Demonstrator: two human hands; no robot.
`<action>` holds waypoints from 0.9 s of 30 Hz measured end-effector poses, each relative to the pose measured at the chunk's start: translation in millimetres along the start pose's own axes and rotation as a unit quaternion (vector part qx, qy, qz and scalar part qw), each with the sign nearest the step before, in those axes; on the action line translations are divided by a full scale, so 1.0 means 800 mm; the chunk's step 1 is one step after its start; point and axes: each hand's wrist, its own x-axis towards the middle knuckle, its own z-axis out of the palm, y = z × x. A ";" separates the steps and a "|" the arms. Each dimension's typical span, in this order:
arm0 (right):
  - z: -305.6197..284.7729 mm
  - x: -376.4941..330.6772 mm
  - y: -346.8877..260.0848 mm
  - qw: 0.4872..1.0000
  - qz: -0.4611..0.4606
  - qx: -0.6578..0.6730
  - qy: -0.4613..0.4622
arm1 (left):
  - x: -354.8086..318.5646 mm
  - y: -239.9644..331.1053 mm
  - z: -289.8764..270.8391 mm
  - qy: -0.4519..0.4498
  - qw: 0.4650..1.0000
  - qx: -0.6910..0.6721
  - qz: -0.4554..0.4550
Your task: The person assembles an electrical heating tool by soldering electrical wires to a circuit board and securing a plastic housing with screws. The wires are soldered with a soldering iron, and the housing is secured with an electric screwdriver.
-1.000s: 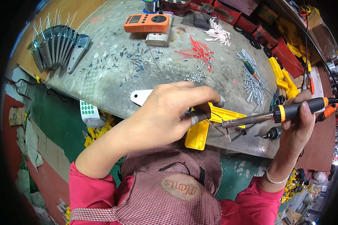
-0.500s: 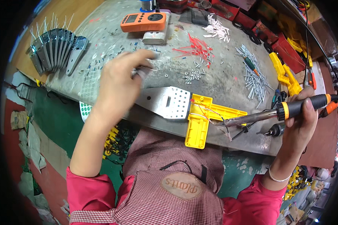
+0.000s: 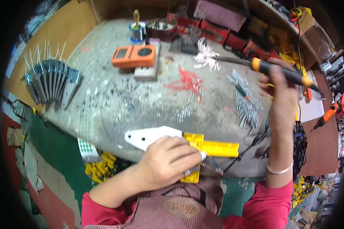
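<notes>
The left hand (image 3: 168,162) lies on a white plate (image 3: 151,137) at the near edge of the table (image 3: 141,99), fingers curled down over the spot where the plate meets a yellow jig (image 3: 214,148); it presses or pinches something small there, though the fingers hide exactly what. The right hand (image 3: 281,82) is raised well away over the far right of the table, closed around a soldering iron (image 3: 279,71) with an orange and black handle, its tip pointing left toward a pile of white wires (image 3: 204,57).

Judging from the layout, one piece is seated in the jig and being held, while the iron is not at the joint, so soldering on this piece looks either pending or just finished; which cannot be told. A row of grey plates (image 3: 49,80) with wires sticking up stands at the far left, seemingly finished pieces. Loose red wires (image 3: 187,82), metal pins (image 3: 244,101) and an orange meter (image 3: 133,56) lie between, suggesting more pieces remain
</notes>
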 end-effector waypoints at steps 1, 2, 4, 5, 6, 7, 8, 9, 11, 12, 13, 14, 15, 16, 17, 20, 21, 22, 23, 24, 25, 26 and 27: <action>0.027 0.013 0.009 0.996 -0.050 0.054 -0.053 | -0.002 -0.001 0.005 0.001 1.000 -0.013 -0.016; 0.046 0.028 0.016 0.990 -0.055 0.076 -0.106 | -0.003 -0.002 0.006 -0.002 1.000 -0.016 -0.023; 0.085 0.066 0.052 0.983 -0.148 0.028 -0.106 | 0.000 -0.004 0.009 -0.011 0.999 -0.032 -0.026; 0.106 0.077 0.064 0.984 -0.119 0.055 -0.124 | 0.000 -0.003 0.008 -0.004 0.999 -0.030 -0.026; 0.121 0.088 0.074 0.981 -0.137 0.021 -0.134 | -0.002 -0.003 0.008 0.008 0.999 -0.037 -0.036; 0.135 0.098 0.088 0.977 -0.153 -0.012 -0.145 | -0.002 -0.003 0.009 0.019 0.998 -0.046 -0.048; 0.144 0.108 0.116 0.971 -0.193 -0.041 -0.132 | -0.001 -0.001 0.008 0.015 0.997 -0.051 -0.053; 0.143 0.119 0.148 0.964 -0.230 -0.072 -0.116 | 0.003 -0.001 0.011 0.017 0.997 -0.046 -0.059; 0.129 0.102 0.145 0.944 -0.070 -0.263 -0.188 | 0.002 -0.003 0.012 0.025 0.995 -0.088 -0.049; 0.115 0.091 0.130 0.931 -0.038 -0.309 -0.192 | 0.004 -0.004 0.013 0.029 0.993 -0.105 -0.050; 0.087 0.081 0.144 0.943 -0.076 -0.211 -0.248 | 0.003 -0.005 0.013 0.027 0.993 -0.094 -0.068; 0.060 0.065 0.126 0.917 -0.066 -0.209 -0.334 | 0.001 -0.010 0.016 0.030 0.992 -0.101 -0.070; 0.054 0.029 0.078 0.909 0.059 -0.132 -0.392 | -0.007 -0.014 0.016 0.032 0.990 -0.110 -0.077; 0.030 -0.001 0.037 0.862 0.177 -0.137 -0.456 | -0.009 -0.014 0.011 0.036 0.990 -0.106 -0.083; 0.004 -0.035 0.018 0.822 0.165 -0.164 -0.520 | -0.008 -0.013 0.010 0.037 0.992 -0.096 -0.076; -0.031 -0.113 0.011 0.842 -0.069 -0.217 -0.489 | 0.004 -0.012 0.004 0.032 0.994 -0.068 -0.083; -0.035 -0.131 0.014 0.859 -0.088 -0.246 -0.440 | 0.007 -0.010 0.002 0.027 0.995 -0.057 -0.082; -0.035 -0.143 0.015 0.863 -0.067 -0.257 -0.431 | 0.011 -0.012 0.001 0.010 0.996 -0.054 -0.072; -0.028 -0.145 0.018 0.887 -0.032 -0.168 -0.429 | 0.014 -0.011 -0.001 0.005 0.996 -0.053 -0.068; -0.023 -0.144 0.020 0.903 -0.002 -0.075 -0.423 | 0.016 -0.010 0.000 -0.002 0.996 -0.060 -0.066; -0.017 -0.144 0.018 0.906 0.004 -0.079 -0.415 | 0.016 -0.010 0.000 -0.008 0.996 -0.062 -0.066; -0.011 -0.143 0.017 0.892 0.176 -0.011 -0.415 | 0.015 -0.009 -0.001 -0.013 0.996 -0.066 -0.063; -0.010 -0.144 0.015 0.848 0.339 0.059 -0.403 | 0.015 -0.008 -0.002 -0.019 0.997 -0.052 -0.061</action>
